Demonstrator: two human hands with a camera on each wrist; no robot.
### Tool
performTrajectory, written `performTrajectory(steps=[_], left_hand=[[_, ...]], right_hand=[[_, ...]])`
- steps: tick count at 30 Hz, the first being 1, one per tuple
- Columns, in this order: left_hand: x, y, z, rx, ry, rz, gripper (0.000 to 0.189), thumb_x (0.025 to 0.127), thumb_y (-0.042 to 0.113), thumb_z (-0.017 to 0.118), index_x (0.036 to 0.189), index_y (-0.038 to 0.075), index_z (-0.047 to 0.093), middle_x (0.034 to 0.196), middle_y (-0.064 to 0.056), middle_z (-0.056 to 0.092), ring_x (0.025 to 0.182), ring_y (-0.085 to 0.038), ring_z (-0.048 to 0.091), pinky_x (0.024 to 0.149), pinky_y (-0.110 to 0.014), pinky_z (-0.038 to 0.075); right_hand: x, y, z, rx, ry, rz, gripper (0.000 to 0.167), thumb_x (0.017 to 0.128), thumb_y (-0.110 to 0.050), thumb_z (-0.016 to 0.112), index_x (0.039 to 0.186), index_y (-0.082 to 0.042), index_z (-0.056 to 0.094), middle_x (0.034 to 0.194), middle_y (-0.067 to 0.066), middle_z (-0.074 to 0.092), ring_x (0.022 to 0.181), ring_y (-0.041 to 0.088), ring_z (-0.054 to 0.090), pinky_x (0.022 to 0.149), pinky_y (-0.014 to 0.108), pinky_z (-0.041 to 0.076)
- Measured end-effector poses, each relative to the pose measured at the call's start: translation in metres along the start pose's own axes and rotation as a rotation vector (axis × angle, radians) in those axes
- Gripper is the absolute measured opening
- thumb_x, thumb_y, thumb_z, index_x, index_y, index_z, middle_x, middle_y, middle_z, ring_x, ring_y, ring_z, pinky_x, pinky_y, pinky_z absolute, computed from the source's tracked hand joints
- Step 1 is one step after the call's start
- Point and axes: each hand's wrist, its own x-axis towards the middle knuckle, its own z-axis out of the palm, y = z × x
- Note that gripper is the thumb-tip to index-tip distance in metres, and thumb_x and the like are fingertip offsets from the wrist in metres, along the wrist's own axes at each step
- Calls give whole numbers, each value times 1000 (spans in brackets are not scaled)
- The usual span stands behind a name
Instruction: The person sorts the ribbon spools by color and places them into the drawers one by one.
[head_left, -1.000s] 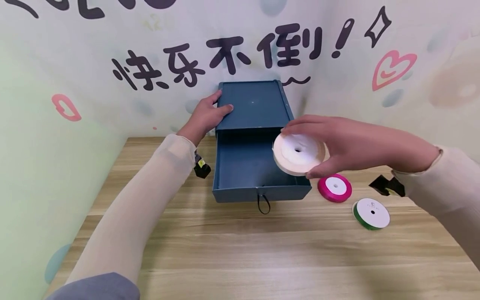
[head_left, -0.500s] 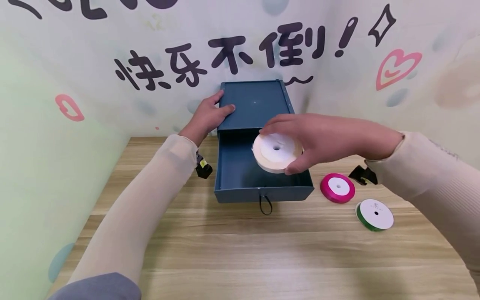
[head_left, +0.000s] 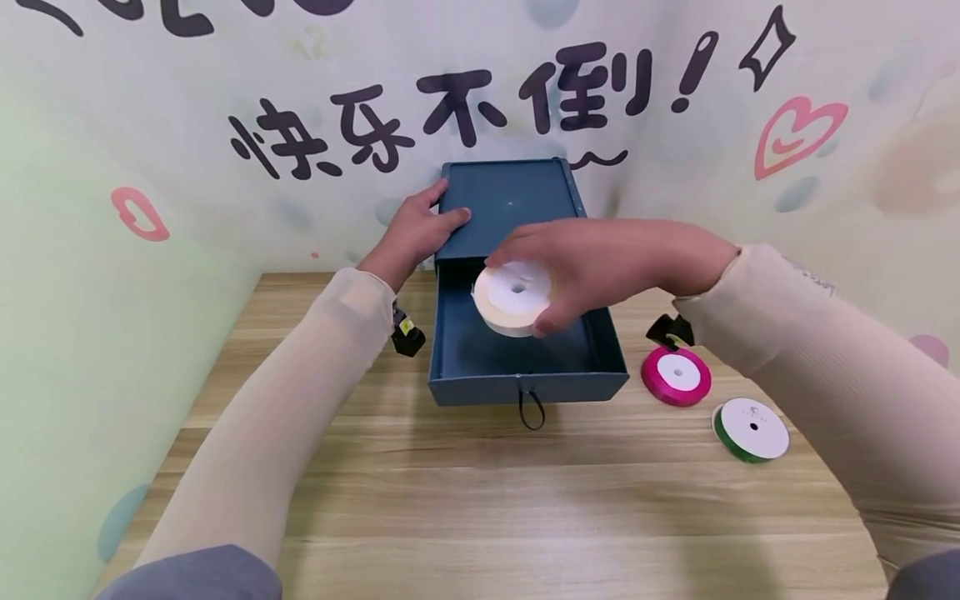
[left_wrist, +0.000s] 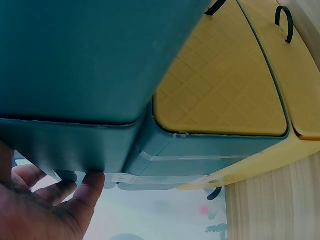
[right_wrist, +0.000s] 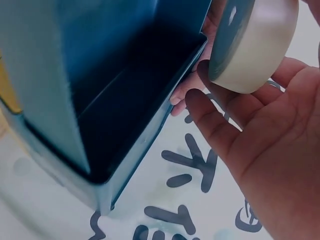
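Note:
In the head view my right hand [head_left: 592, 262] grips a roll of pale cream ribbon [head_left: 517, 296] by its edge, thumb in front and fingers behind. The roll is over the pulled-out drawer [head_left: 487, 390] of a dark blue drawer unit [head_left: 510, 208]. The right wrist view shows the ribbon roll [right_wrist: 260, 50] between the fingers, outside the drawer's dark interior [right_wrist: 125, 100]. My left hand [head_left: 412, 233] holds the unit's left top edge, thumb on top and fingers at the side. In the left wrist view the left hand's fingers [left_wrist: 87, 197] touch the blue casing.
A magenta ribbon roll [head_left: 677, 377] and a green ribbon roll [head_left: 752, 429] lie on the wooden table [head_left: 465, 517], right of the drawer. A black pull loop [head_left: 532, 410] hangs from its front. Yellow drawer fronts [left_wrist: 220, 75] show below. A printed wall [head_left: 337, 217] stands behind.
My right hand has moved left with the cream ribbon roll, from the drawer's right edge to above its middle, sinking slightly. The left hand stays on the unit.

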Motion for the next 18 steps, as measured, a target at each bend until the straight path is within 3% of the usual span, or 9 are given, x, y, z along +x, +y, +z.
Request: performTrajectory(steps=[18], left_hand=[[1,0,-3,13,-8,16,73,99,38,59,160,29,20,165,4,18,149,-13,16,116,-31,25]], right_hand=[[38,-6,2,36,-53,-7,64,82,-29,79,139,-18,54,129,-1,52,107,19,50,84,35,48]])
